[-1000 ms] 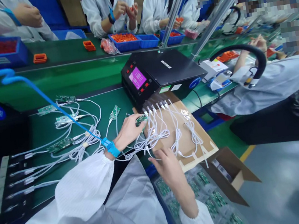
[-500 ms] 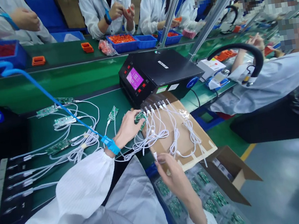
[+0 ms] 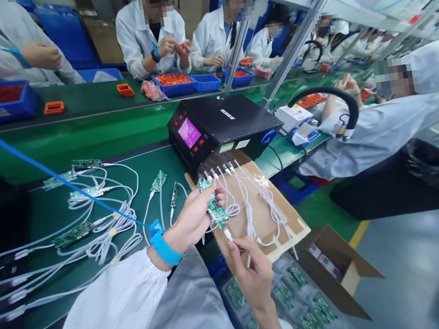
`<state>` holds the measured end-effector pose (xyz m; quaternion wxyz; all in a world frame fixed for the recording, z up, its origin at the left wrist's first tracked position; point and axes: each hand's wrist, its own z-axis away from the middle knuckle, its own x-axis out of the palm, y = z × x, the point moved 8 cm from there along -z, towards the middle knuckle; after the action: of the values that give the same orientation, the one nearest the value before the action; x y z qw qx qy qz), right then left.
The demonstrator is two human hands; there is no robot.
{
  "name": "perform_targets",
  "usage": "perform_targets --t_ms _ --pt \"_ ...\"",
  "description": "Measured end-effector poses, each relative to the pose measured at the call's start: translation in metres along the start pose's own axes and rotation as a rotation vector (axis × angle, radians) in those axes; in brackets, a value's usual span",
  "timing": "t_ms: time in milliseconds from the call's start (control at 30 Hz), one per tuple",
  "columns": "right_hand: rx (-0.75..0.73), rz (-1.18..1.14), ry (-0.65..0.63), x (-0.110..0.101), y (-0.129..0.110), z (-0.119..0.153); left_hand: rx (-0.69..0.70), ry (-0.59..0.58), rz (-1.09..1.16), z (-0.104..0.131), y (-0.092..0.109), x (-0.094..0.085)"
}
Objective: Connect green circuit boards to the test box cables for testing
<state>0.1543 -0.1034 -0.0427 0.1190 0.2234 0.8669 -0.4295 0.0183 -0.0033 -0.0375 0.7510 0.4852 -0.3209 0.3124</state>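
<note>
My left hand [image 3: 198, 213], with a blue wrist strap [image 3: 164, 247], is closed on a green circuit board [image 3: 217, 213] above the cardboard sheet. Between the thumb and fingers of my right hand [image 3: 252, 268] is the white plug of a cable [image 3: 228, 234], touching the lower end of that board. Whether it is fully seated I cannot tell. Just left of my left hand, a narrow circuit board [image 3: 174, 195] on a white cable lies on the green bench, beside another cabled board [image 3: 158, 181].
A black test box [image 3: 226, 125] with a lit screen stands behind my hands, white cables [image 3: 249, 206] running from it over the cardboard [image 3: 268, 239]. Cabled boards [image 3: 73, 235] lie at left. Trays of boards [image 3: 286, 291] and an open carton [image 3: 343, 272] sit below right. Co-workers sit opposite.
My left hand now holds the board tilted toward me, and my right hand has brought the plug up to its end. A narrow board now shows on the bench. The view has shifted.
</note>
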Motion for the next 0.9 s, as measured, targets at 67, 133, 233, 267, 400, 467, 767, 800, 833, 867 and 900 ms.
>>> perform_targets --t_ms 67,133,233,267,400,467,767,800,833,867,900 --pt "-0.035 0.002 0.025 -0.002 -0.004 0.002 0.018 -0.026 0.013 -0.002 -0.004 -0.003" --pt "-0.049 -0.005 0.039 -0.002 -0.005 0.003 0.029 -0.051 0.019 -0.004 -0.006 -0.004" --pt "-0.039 -0.023 0.056 -0.002 -0.005 0.004 0.049 -0.048 -0.001 -0.005 -0.008 -0.006" --pt "-0.038 -0.026 0.059 -0.001 -0.005 0.005 0.052 -0.041 -0.011 -0.005 -0.008 -0.006" --pt "-0.009 -0.026 0.063 0.0 0.0 0.006 0.063 -0.026 -0.029 -0.005 -0.007 -0.004" --pt "0.018 -0.03 0.062 0.0 0.003 0.006 0.071 -0.024 -0.025 -0.005 -0.007 -0.003" --pt "0.029 -0.038 0.042 0.003 0.003 0.006 0.073 -0.041 0.02 -0.004 -0.006 -0.001" --pt "0.029 -0.042 0.051 0.003 0.003 0.007 0.074 -0.039 0.013 -0.003 -0.006 -0.001" --pt "0.03 -0.046 0.06 0.002 0.003 0.007 0.075 -0.037 0.005 -0.003 -0.005 -0.001" --pt "0.034 -0.048 0.071 0.002 0.004 0.008 0.077 -0.033 -0.001 -0.003 -0.005 -0.001" --pt "0.037 -0.048 0.08 0.001 0.005 0.008 0.077 -0.03 -0.007 -0.002 -0.005 -0.001"
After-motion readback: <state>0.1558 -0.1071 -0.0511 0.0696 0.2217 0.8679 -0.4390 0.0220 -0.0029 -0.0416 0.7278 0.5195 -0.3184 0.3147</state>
